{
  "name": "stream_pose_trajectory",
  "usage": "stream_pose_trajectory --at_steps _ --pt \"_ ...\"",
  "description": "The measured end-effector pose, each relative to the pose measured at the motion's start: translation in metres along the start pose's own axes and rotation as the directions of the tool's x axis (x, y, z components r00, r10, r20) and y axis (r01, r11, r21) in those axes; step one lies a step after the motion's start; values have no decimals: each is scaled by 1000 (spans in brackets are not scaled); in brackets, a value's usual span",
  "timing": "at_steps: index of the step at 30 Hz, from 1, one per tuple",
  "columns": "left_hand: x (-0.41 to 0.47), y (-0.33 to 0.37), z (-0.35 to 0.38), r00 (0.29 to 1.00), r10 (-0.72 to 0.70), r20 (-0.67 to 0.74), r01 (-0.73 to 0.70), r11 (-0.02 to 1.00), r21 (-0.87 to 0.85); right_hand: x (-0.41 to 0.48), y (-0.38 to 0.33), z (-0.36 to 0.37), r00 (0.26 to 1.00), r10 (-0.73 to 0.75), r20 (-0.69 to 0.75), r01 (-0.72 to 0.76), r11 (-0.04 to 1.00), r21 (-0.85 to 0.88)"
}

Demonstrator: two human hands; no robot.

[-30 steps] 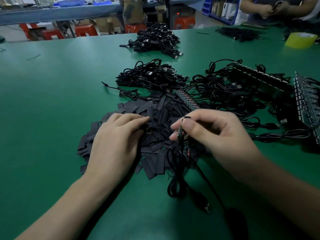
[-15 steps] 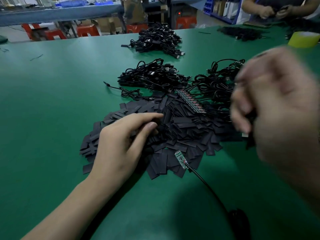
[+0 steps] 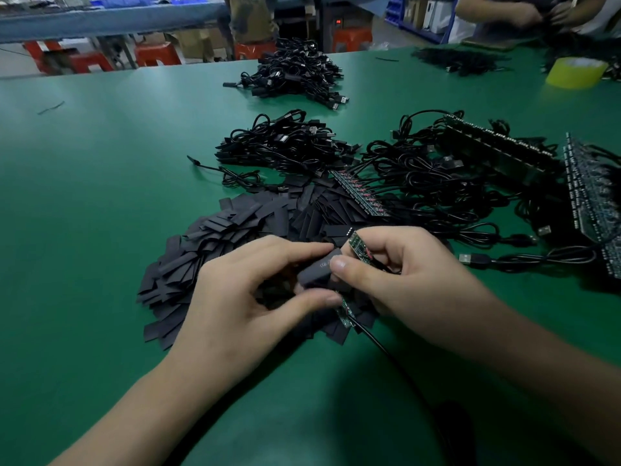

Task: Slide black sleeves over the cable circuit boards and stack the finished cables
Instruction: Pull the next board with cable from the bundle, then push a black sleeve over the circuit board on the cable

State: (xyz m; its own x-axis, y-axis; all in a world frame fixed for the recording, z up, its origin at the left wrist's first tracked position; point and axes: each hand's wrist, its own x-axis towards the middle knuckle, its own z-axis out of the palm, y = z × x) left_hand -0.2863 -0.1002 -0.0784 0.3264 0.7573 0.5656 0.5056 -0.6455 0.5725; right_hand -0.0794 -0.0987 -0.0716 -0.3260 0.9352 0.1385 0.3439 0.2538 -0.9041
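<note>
From the head camera, both hands meet over the near edge of a loose pile of sleeves [image 3: 215, 250] on the green surface [image 3: 100, 196]. The left hand [image 3: 242, 297] pinches one black sleeve [image 3: 317, 270] between thumb and forefinger, lifted just above the pile. The right hand [image 3: 406, 277] is curled around a small green circuit board [image 3: 358, 246], whose free end sits just beside the sleeve's far-right end; its thumb touches the sleeve. It is not clear whether the board has entered the sleeve.

A second circuit board [image 3: 344, 312] lies on the pile under the hands, its black cable [image 3: 386, 351] running toward the near right.

Beyond the pile, a heap of coiled cables [image 3: 285, 142] lies mid-surface, and another heap [image 3: 295, 74] lies farther off. To the right, tangled cables [image 3: 437, 183] lead to a strip of boards [image 3: 359, 193]. A yellow tape roll [image 3: 576, 73] stands at the far right, near another person's hands [image 3: 524, 13].
</note>
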Motion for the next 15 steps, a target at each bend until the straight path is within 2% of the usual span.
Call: stream_pose_trajectory --at_steps 4,10,15 --pt "0 0 -1 999 -4 -48 7 999 42 0 3 3 1000 0 18 1 999 -36" --pt "1 -5 -8 991 -64 -116 67 998 17 5 10 -3 991 130 14 -130 964 231" --pt "1 -9 -9 986 -87 -144 87 996 -9 3 8 -3 998 62 16 -64 970 235"
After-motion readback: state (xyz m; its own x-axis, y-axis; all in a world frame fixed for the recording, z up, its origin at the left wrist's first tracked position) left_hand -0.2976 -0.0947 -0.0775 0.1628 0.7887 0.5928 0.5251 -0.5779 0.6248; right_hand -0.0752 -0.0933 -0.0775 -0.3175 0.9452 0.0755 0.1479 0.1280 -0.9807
